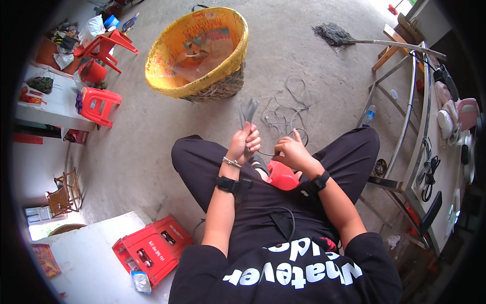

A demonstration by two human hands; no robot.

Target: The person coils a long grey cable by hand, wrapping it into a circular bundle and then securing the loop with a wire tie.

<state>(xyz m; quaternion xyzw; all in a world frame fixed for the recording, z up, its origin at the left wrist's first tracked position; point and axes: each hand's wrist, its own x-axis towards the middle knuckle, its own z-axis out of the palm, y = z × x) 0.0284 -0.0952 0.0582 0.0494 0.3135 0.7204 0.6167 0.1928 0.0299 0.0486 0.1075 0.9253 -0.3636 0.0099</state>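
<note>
My left hand point(246, 142) is closed in a fist around a folded bundle of thin grey cord point(249, 110). The bundle's looped end sticks up past the thumb and is blurred. A strand runs from this fist across to my right hand point(293, 152), whose curled fingers hold the cord while one finger points up. Beyond the right hand, loose grey cord point(292, 108) lies in tangled loops on the concrete floor. Below the hands, a red plastic object point(282, 176) shows between my legs; its full shape is hidden.
A large basket lined with yellow plastic point(159, 85) stands ahead. Red stools point(101, 107) are at the left, a red crate point(153, 249) on a white surface at lower left. At right are a metal-framed table point(412, 186), a plastic bottle point(369, 115) and a mop point(332, 35).
</note>
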